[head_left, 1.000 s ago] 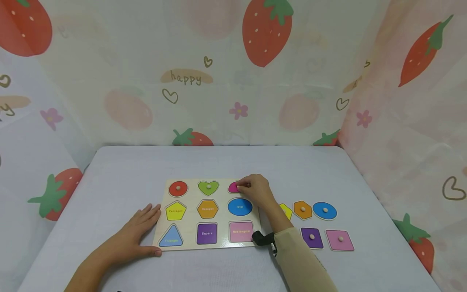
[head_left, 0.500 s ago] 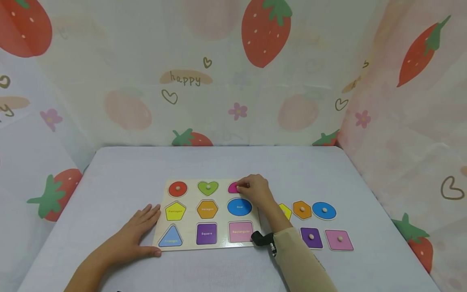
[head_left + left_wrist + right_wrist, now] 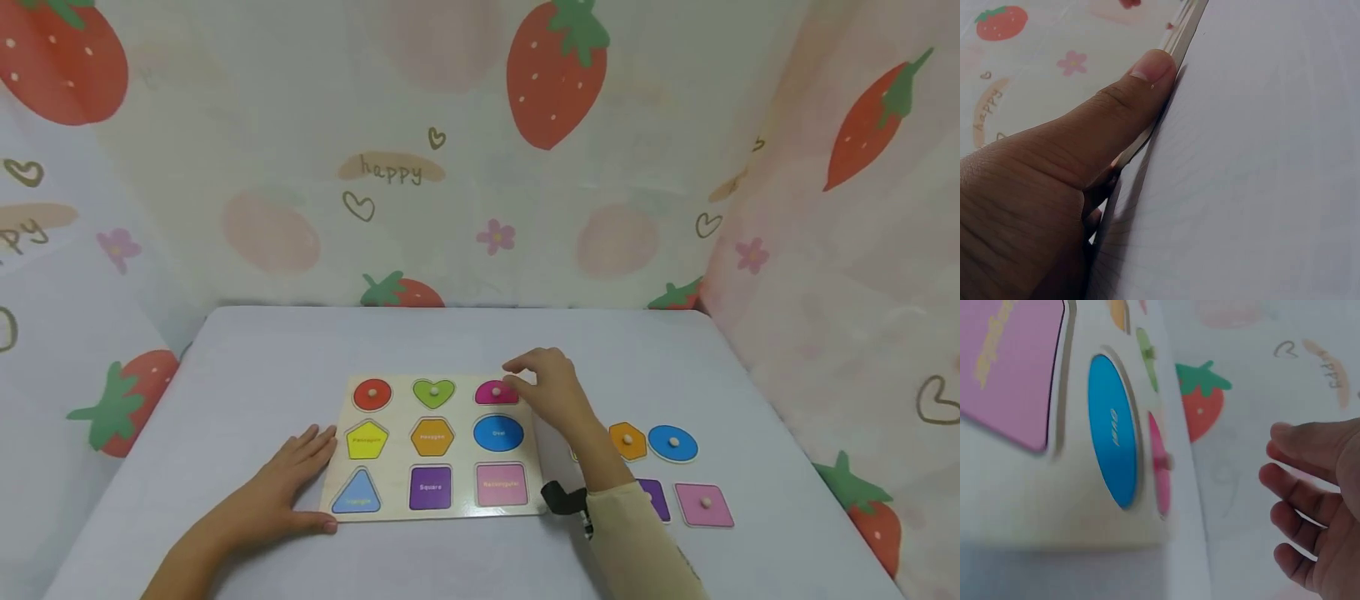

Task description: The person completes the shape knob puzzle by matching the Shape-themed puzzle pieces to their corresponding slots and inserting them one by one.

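A wooden peg puzzle board [image 3: 393, 493] lies on the white-covered table. My left hand [image 3: 281, 485] rests at its left side, fingers fairly straight against the edge and thumb at the near corner. In the left wrist view the thumb [image 3: 1116, 103] lies along the board's edge. My right hand [image 3: 557, 392] hovers over the far right corner, thumb and fingers apart, holding nothing. Just beside it, a magenta half-circle piece [image 3: 487, 398] sits in its slot, knob up. The red circle [image 3: 372, 395] and green heart [image 3: 433, 393] pieces also sit in the top row.
Right of the board lie knobbed pieces: an orange hexagon [image 3: 627, 441], a blue oval [image 3: 672, 443], a purple square [image 3: 657, 500] partly behind the sleeve, and a pink rectangle [image 3: 704, 505]. A yellow piece is mostly hidden by the right forearm. Strawberry-print cloth [image 3: 465, 183] surrounds the table.
My right hand has let go of the magenta half-circle's knob and drawn slightly right, its fingers spreading. The left hand stays at the board's edge. The head view has shifted slightly.
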Available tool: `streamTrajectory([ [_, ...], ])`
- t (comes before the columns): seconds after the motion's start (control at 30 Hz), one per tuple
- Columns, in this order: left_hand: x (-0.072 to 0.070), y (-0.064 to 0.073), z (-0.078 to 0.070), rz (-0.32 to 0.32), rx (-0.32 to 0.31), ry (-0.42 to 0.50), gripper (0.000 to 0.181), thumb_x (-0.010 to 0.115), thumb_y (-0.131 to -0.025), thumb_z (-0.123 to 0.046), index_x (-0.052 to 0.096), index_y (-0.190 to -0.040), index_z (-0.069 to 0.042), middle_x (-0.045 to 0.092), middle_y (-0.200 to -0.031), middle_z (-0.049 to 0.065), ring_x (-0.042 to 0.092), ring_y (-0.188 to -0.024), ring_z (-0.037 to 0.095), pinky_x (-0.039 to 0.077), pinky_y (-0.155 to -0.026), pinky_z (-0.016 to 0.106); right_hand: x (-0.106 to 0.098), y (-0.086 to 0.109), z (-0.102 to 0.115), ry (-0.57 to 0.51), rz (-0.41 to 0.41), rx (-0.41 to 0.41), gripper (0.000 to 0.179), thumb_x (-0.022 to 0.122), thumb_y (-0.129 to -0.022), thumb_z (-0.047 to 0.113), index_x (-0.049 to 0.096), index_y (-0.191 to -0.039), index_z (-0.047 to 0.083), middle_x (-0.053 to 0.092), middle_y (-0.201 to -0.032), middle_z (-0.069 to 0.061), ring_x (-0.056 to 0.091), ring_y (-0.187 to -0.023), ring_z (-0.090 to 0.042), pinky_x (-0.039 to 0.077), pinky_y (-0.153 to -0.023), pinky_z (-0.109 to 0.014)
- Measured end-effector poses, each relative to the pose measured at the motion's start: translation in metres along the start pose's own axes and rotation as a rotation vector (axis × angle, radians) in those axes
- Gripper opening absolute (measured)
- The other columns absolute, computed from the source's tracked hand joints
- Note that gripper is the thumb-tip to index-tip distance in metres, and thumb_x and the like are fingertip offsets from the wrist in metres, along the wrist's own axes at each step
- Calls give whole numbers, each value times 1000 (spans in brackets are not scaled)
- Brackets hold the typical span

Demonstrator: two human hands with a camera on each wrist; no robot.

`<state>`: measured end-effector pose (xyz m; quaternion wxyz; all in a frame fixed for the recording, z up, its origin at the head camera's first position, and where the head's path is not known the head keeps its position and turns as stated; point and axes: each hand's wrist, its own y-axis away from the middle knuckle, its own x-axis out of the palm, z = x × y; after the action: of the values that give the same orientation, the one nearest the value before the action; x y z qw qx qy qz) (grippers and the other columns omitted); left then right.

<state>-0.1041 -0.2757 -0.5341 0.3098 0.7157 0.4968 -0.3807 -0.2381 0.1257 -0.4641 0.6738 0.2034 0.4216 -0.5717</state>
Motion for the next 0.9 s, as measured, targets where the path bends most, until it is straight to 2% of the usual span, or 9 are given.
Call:
streamTrajectory([
  [0.07,2,0,-1,5,7,4,123,77,-66,-78,34,-161,-14,24,-171,-1,9,-159,34,-8,-126,25,-11,8,-5,31,-24,-34,23,75,-95,28,78,-115,18,72,-121,-5,57,-123,-29,53,-102,-54],
  [0.13,2,0,-1,12,3,-2,124,76,-65,-80,33,-161,-14,24,-171,0,10,-159,35,-6,-127,28,-21,17,-13,55,-38,-67,22,76,-94,27,78,-114,18,73,-119,-4,57,-122,-29,52,-102,-54],
  [0.3,-1,0,-3,12,-9,-28,124,76,-65,-79,34,-161,-15,25,-170,1,11,-159,36,12,-127,57,-37,38,-35,65,-63,-92,22,79,-92,23,79,-113,17,73,-114,-2,56,-117,-27,51,-101,-52],
  [0.37,-3,-1,-3,14,-9,-35,123,77,-65,-79,33,-161,-15,25,-170,1,11,-159,35,16,-125,61,-40,46,-43,75,-59,-82,23,80,-91,23,79,-113,16,73,-111,-2,56,-115,-27,51,-100,-52],
  [0.47,-4,-2,-4,18,-12,-32,123,77,-65,-78,33,-161,-15,25,-170,0,11,-159,35,16,-125,62,-41,55,-52,102,-31,-58,24,80,-91,24,79,-114,17,71,-104,0,55,-110,-25,51,-97,-50],
  [0.67,-5,-2,-3,27,-10,-21,123,77,-65,-78,34,-161,-14,25,-170,1,11,-159,36,16,-124,64,-42,67,-66,167,23,-73,22,83,-87,20,80,-109,17,66,-88,9,53,-96,-19,48,-85,-41],
  [0.9,-1,-2,-1,14,-7,-18,124,76,-65,-79,33,-161,-14,24,-171,0,10,-159,34,7,-129,49,-47,77,-80,232,108,-56,17,82,-87,22,82,-104,19,64,-83,14,51,-89,-14,44,-80,-36],
])
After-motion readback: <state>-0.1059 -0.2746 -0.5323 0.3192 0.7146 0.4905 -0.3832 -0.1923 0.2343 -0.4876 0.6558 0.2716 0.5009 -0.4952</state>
